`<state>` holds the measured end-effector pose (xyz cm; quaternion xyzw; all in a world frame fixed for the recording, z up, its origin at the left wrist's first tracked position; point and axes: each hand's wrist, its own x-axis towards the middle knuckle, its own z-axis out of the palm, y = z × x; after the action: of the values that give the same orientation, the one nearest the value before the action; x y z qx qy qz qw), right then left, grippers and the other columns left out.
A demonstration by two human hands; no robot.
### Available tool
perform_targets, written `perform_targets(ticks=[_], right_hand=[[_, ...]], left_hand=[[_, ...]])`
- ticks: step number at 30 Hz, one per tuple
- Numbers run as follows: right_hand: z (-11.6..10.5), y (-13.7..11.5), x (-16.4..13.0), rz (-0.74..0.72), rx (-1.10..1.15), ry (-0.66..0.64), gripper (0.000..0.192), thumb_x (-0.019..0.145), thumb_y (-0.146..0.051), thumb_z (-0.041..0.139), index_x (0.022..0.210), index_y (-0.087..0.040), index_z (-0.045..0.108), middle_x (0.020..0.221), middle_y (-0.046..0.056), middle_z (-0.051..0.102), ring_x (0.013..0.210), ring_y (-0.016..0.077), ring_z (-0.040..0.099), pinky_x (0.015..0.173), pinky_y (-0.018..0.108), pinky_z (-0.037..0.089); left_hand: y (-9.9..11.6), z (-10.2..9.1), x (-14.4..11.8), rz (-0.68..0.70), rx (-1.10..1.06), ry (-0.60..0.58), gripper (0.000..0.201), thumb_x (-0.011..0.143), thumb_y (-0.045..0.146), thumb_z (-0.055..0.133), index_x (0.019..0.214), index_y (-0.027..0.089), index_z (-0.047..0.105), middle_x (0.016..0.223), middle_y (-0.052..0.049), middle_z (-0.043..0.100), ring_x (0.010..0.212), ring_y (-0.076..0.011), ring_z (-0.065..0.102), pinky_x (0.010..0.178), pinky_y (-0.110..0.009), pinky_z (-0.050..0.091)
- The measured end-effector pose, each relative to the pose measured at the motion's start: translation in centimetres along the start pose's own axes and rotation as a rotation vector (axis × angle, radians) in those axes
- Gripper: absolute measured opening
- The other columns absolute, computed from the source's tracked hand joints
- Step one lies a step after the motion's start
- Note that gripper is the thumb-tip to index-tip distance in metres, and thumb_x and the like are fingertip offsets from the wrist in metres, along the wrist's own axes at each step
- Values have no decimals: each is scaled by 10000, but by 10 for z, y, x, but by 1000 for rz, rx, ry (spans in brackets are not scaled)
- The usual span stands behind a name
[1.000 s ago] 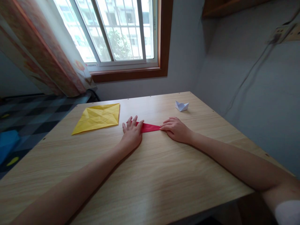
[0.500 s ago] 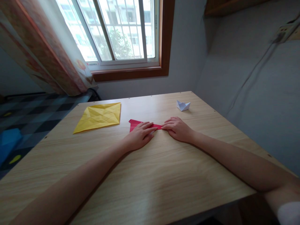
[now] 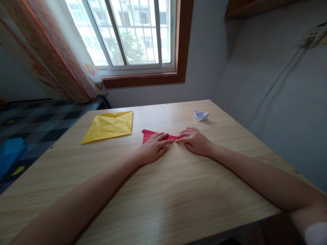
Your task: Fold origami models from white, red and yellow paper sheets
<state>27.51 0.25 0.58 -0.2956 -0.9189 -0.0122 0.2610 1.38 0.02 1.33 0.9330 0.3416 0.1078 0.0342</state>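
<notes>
A folded piece of red paper (image 3: 146,135) lies on the wooden table, partly hidden by my hands. My left hand (image 3: 154,147) rests flat across it, fingers stretched out and thumb a little apart. At the paper's narrow right end is my right hand (image 3: 193,141), its thumb and forefinger brought together on the tip. Behind the right hand stands a small white paper boat (image 3: 201,115). Creased yellow paper (image 3: 110,127) lies to the left of the red piece, near the far edge.
The table (image 3: 153,190) reaches toward a barred window (image 3: 133,37) with a brown frame. A curtain (image 3: 58,58) hangs at the left, above a checked cloth (image 3: 51,117) with a blue object (image 3: 11,153) on it. A cable (image 3: 274,85) runs down the right wall from a socket.
The view has shifted slightly. My fingertips have moved a little at the red paper's right tip, with the left forefinger now closer to the right hand. The boat and yellow paper stay put.
</notes>
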Motion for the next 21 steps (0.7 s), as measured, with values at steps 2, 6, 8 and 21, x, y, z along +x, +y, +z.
perform_targets(ticks=[2, 6, 8, 21], right_hand=[[0, -1, 1, 10, -5, -3, 282, 868, -99, 561, 1026, -235, 749, 1057, 64, 744, 1021, 224, 631, 988, 423, 380], [0, -3, 2, 25, -16, -11, 277, 869, -97, 569, 1021, -239, 752, 1065, 58, 746, 1030, 225, 629, 972, 412, 382], [0, -4, 1, 22, -32, -11, 256, 886, -119, 568, 1006, -248, 754, 1065, 52, 749, 1055, 231, 624, 998, 429, 360], [0, -2, 2, 59, 35, 5, 237, 867, -102, 568, 998, -205, 738, 1053, 67, 755, 1029, 229, 661, 971, 409, 416]], left_hand=[[0, 0, 0, 1, 10, 1, 445, 1016, 416, 365, 1385, 256, 553, 1504, -103, 462, 1404, -295, 386, 1150, -501, 324], [-1, 1, 0, 19, 23, 11, 440, 1014, 415, 373, 1388, 261, 548, 1499, -99, 471, 1400, -290, 394, 1148, -508, 325], [-2, 2, 1, 26, 21, 17, 439, 1013, 413, 376, 1390, 262, 545, 1501, -95, 469, 1397, -285, 398, 1152, -508, 319], [-2, 0, 0, 0, 0, -8, 453, 1006, 411, 381, 1397, 245, 538, 1514, -107, 450, 1410, -294, 383, 1168, -517, 294]])
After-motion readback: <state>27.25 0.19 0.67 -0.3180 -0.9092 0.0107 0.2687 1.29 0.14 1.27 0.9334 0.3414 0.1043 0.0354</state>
